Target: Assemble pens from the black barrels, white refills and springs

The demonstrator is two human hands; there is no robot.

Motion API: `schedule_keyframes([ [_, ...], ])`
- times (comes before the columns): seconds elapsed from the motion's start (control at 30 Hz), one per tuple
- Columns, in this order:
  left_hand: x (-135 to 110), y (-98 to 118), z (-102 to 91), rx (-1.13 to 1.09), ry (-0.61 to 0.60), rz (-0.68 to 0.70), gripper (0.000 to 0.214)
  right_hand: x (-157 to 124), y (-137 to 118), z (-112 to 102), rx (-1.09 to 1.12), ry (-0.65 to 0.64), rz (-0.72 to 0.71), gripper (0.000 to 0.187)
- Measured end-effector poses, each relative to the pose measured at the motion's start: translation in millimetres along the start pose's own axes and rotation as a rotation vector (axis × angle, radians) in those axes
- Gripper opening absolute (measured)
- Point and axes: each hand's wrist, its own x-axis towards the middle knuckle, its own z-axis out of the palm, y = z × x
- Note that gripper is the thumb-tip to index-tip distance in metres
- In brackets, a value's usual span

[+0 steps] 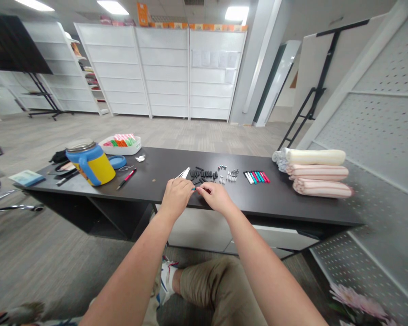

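Close together over the desk's front edge, my left hand (pixel 177 195) and my right hand (pixel 215 196) are both pinched, fingertips nearly meeting. A small teal-tipped piece (pixel 193 189) shows at the left fingertips; the rest of it is hidden. What the right fingers grip is too small to make out. Thin white sticks (pixel 184 173) fan out just beyond my left hand. Behind my fingers lie several short black tubes (pixel 207 174). To their right are small clear and silver parts (pixel 230 176), then a neat row of white, teal and red short pen-like sticks (pixel 256 177).
On the left stand a blue and yellow mug (pixel 94 165), a blue lid (pixel 117 161), a red and black pen (pixel 126 179) and a white tray (pixel 133 147) of colourful packets. Rolled towels (pixel 321 172) are stacked on the right, near a perforated panel (pixel 387 113).
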Motion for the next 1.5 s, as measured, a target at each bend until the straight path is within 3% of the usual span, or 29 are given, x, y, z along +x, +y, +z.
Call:
schedule_keyframes([
  [0.1,1.0,-3.1,-2.0,-0.056,0.011,-0.019,0.013,-1.3,-0.3,-0.6,0.051,0.024,0.049,0.031],
  [0.2,3.1,-8.7,-2.9,-0.281,0.118,-0.212,0.017,-2.2,0.5,-0.7,0.133,0.102,0.182,0.032],
  [0.37,7.0,-17.5,-3.3,-1.267,0.463,-0.804,0.035,1.6,3.3,2.0,-0.01,0.169,0.299,0.026],
  [0.43,6.4,-19.8,-4.6,-1.538,0.508,-0.923,0.037,4.5,4.2,4.1,-0.109,0.145,0.295,0.027],
  [0.5,4.8,-20.3,-6.7,-1.634,0.491,-0.971,0.039,7.7,4.8,6.6,-0.178,0.133,0.295,0.03],
  [0.87,1.9,-10.3,-10.9,-1.779,0.44,-0.987,0.059,19.4,1.7,21.9,-0.394,0.11,0.382,0.03],
  [1.23,-1.8,-12.8,-2.1,-1.753,0.493,-0.98,0.024,23.6,-2.0,30.2,-0.38,0.214,0.458,0.016],
  [1.37,-3.1,-11.9,2.9,-1.485,0.42,-0.838,0.029,16.0,-6.7,23.6,-0.253,0.278,0.375,0.016],
  [1.5,-5.1,-10.7,-2.3,-1.033,0.308,-0.604,0.027,9.5,-6.0,14.7,-0.06,0.257,0.292,0.026],
])
